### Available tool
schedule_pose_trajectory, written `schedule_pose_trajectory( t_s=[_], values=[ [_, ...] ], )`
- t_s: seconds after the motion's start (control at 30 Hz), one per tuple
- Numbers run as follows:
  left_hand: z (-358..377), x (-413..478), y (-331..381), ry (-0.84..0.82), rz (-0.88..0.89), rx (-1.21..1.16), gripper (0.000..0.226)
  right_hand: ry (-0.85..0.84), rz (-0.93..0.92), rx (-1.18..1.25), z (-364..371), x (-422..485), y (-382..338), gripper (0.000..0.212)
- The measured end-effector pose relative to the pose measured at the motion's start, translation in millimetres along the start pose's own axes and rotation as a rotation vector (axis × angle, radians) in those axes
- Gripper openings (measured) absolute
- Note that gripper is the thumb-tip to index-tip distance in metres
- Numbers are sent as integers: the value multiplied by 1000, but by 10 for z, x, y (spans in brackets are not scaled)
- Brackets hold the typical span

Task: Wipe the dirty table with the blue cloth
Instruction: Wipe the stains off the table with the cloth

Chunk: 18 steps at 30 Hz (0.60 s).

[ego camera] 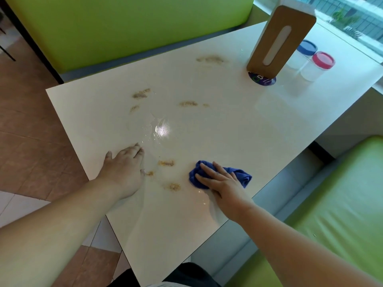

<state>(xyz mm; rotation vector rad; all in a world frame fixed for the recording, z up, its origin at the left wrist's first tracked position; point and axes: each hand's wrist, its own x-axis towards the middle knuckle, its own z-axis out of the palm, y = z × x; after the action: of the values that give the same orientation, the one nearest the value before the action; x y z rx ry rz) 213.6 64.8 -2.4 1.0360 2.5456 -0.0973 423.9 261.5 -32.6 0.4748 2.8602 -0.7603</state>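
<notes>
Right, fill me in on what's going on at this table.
A person is wiping the white table. Their right hand presses flat on the blue cloth near the table's edge, while the left hand rests flat on the surface. Several brown crumb smears and a wet patch are not yet wiped.

Far corner from me: tall tan box-shaped dispenser with a white slot [279,40], upright on a round dark-blue sticker [263,81]. Just right of it, two clear plastic jars side by side: blue-lidded jar [306,48], red-lidded jar [320,64]. Green padded bench opposite me [124,23], second green padded bench on my right [331,204]. Reddish-brown floor tiles [31,121] on my left.
</notes>
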Motion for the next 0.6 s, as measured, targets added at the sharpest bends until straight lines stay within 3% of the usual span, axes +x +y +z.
schedule_pose_trajectory(
  t_s=[0.07, 0.23, 0.43, 0.6],
  values=[
    [2, 2, -5, 0, 3, 8, 63, 33, -15, -15, -48, -105, 143, 47],
    [18, -2, 21, -3, -3, 14, 64, 57, 166, -51, -154, 161, 151, 49],
    [18, 9, 12, -17, -14, 12, 62, -75, -94, -37, 7, -64, -69, 50],
    [18, 4, 0, -30, -15, 4, 62, 19, -2, -7, -111, -130, 196, 51]
  ],
)
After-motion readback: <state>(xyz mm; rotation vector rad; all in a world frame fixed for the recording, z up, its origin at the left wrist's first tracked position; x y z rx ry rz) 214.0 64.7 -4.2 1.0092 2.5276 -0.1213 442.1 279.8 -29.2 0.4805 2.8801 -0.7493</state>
